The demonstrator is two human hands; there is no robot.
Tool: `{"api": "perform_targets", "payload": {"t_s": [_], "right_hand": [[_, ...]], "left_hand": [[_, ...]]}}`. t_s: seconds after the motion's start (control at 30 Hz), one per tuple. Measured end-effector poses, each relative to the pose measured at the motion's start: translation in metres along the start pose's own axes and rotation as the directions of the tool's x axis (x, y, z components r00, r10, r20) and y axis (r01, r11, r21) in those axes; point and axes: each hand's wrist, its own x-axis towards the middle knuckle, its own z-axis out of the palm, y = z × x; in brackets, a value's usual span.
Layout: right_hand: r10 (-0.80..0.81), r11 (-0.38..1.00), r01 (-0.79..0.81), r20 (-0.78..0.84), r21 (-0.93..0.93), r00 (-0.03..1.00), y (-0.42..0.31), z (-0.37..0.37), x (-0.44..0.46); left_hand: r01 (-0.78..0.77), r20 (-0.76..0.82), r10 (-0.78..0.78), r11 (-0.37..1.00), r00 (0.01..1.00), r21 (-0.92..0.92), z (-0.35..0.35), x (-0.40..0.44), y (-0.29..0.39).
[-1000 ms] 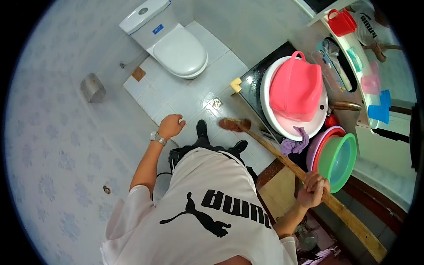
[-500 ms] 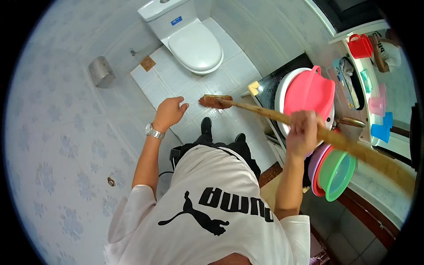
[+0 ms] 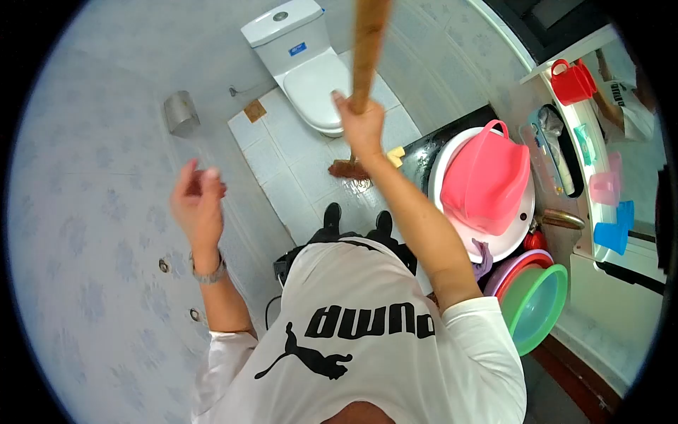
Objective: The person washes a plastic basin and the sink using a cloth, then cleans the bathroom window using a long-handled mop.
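The broom (image 3: 346, 169), probably stiff, is best held by the handle (image 3: 370, 46), wrapped by fingers of the right hand (image 3: 364, 129); the left hand (image 3: 199, 208) is empty, fingers loosely curled.

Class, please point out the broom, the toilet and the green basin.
Broom (image 3: 367, 55), head view: on its wooden handle.
Toilet (image 3: 314, 88), head view: on its closed lid.
Green basin (image 3: 516, 309), head view: on its side wall.
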Motion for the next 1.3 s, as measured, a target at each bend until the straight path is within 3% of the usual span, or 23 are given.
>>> {"api": "perform_targets", "payload": {"t_s": [0.03,0.1,0.13,0.2,0.3,0.33,0.37,0.47,0.53,0.6,0.67,0.77,0.8,0.87,0.9,0.93,0.97,1.0,1.03,1.1,1.23,1.3], "right_hand": [[-0.004,1.0,0.004,0.024,0.014,1.0,0.007,0.005,-0.009],[-0.029,1.0,0.03,0.093,-0.009,0.995,0.009,0.009,-0.032],[-0.099,0.994,0.103,0.149,-0.019,0.984,0.018,0.01,-0.042],[-0.228,0.972,0.235,0.24,0.0,0.944,0.015,0.004,-0.062],[-0.379,0.922,0.383,0.367,0.065,0.849,-0.003,-0.012,-0.096],[-0.406,0.908,0.408,0.436,0.094,0.803,-0.003,-0.018,-0.108],[-0.432,0.894,0.432,0.498,0.123,0.752,-0.003,-0.025,-0.118],[-0.428,0.896,0.403,0.605,0.187,0.671,-0.019,-0.049,-0.137],[-0.455,0.878,0.436,0.626,0.196,0.634,-0.012,-0.054,-0.144],[-0.488,0.852,0.485,0.639,0.198,0.595,-0.012,-0.06,-0.147],[-0.332,0.918,0.364,0.805,0.156,0.491,-0.014,-0.068,-0.145],[-0.415,0.868,0.454,0.793,0.2,0.446,-0.013,-0.089,-0.127],[-0.278,0.912,0.402,0.852,0.088,0.444,-0.006,-0.098,-0.123],[-0.266,0.848,0.518,0.758,-0.109,0.595,0.048,-0.102,-0.13],[0.11,0.927,0.227,0.797,-0.298,0.594,0.109,-0.09,-0.14],[0.399,0.917,-0.208,0.777,-0.34,0.487,0.12,-0.089,-0.145],[0.65,0.709,-0.591,0.683,-0.386,0.334,0.129,-0.087,-0.15],[0.727,0.538,-0.738,0.668,-0.407,0.161,0.126,-0.087,-0.156],[0.727,0.382,-0.841,0.687,-0.382,0.018,0.124,-0.084,-0.162],[0.664,0.234,-0.942,0.747,-0.242,-0.027,0.115,-0.073,-0.162],[0.716,0.179,-0.982,0.693,-0.066,0.084,0.093,-0.039,-0.146],[0.68,0.222,-0.973,0.704,0.071,0.206,0.09,-0.024,-0.136]], "left_hand": [[-0.013,-0.008,0.013,1.0,1.0,0.008,-0.002,-0.009,0.015],[-0.212,-0.254,0.182,0.972,0.95,-0.096,-0.005,-0.025,0.046],[-0.228,-0.261,0.198,0.969,0.945,-0.092,-0.004,-0.031,0.057],[-0.512,-0.303,0.452,0.845,0.839,-0.155,0.001,-0.042,0.075],[-0.607,-0.363,0.525,0.778,0.77,-0.161,0.021,-0.065,0.102],[-0.66,-0.337,0.589,0.737,0.734,-0.15,0.029,-0.073,0.108],[-0.677,-0.184,0.652,0.717,0.736,-0.168,0.036,-0.085,0.119],[-0.637,-0.291,0.576,0.746,0.764,-0.195,0.061,-0.121,0.149],[-0.461,-0.155,0.459,0.691,0.875,-0.556,0.058,-0.131,0.154],[-0.499,-0.237,0.444,0.691,0.864,-0.523,0.061,-0.139,0.145],[-0.537,-0.312,0.437,0.674,0.843,-0.508,0.064,-0.138,0.14],[-0.57,-0.374,0.436,0.694,0.819,-0.439,0.058,-0.133,0.137],[-0.568,-0.389,0.424,0.705,0.818,-0.425,0.055,-0.13,0.139],[-0.573,-0.403,0.422,0.705,0.812,-0.418,0.048,-0.13,0.137],[-0.555,-0.413,0.393,0.716,0.822,-0.424,0.046,-0.133,0.133],[-0.549,-0.424,0.374,0.712,0.825,-0.439,0.043,-0.129,0.129],[-0.56,-0.431,0.381,0.697,0.818,-0.447,0.042,-0.128,0.128],[-0.56,-0.441,0.374,0.701,0.816,-0.441,0.044,-0.128,0.128],[-0.556,-0.449,0.364,0.708,0.816,-0.435,0.044,-0.129,0.128],[-0.553,-0.433,0.363,0.677,0.825,-0.486,0.042,-0.131,0.122],[-0.588,-0.43,0.408,0.644,0.805,-0.49,0.04,-0.134,0.122],[-0.607,-0.408,0.451,0.624,0.794,-0.493,0.037,-0.137,0.123]]}}
